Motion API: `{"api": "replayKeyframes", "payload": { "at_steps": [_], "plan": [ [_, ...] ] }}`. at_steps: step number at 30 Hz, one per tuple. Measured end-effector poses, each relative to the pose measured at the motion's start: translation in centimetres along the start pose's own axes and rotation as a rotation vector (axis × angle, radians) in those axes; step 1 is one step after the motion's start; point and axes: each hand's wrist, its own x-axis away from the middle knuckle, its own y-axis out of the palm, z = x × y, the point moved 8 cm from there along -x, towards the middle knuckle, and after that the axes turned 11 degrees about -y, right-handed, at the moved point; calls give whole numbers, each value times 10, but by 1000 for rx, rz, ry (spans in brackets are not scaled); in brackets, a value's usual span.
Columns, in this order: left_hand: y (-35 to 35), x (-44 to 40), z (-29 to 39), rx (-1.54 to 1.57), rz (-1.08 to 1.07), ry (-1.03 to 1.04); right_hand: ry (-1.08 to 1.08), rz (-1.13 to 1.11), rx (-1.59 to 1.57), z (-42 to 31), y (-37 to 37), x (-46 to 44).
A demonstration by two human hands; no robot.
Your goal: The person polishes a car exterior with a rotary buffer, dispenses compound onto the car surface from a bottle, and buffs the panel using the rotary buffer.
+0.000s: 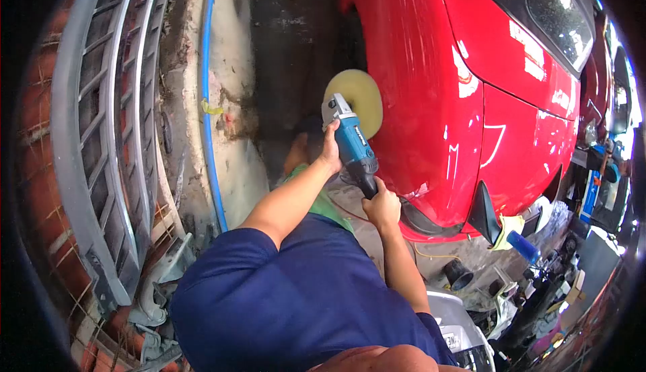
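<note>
Both my hands are on a teal and black power polisher with a silver gear head. My left hand is closed around the body near the head. Lower down, my right hand wraps the black rear handle. A round yellow polishing pad sits on the polisher, its edge up against the side of a glossy red car. Whether the pad presses on the paint or just meets it, I cannot tell. The pad looks smooth, perhaps from spinning.
At left a grey grille leans by a brick wall, and a blue hose runs along the concrete ledge. Behind me stands a light plastic bin. A black bucket, a cord and cluttered tools lie at right.
</note>
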Motion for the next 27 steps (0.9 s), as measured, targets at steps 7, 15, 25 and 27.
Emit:
{"api": "replayKeyframes", "payload": {
  "at_steps": [7,15,25,27],
  "plan": [
    [119,39,-19,-219,-22,24,-17,261,-232,29,-53,50],
    [268,10,-131,-857,129,263,114,488,-1197,79,-84,112],
    [212,72,-148,-768,78,271,213,374,-901,106,-37,161],
    [181,71,-124,-570,46,250,87,350,-694,100,-33,144]
  ]
}}
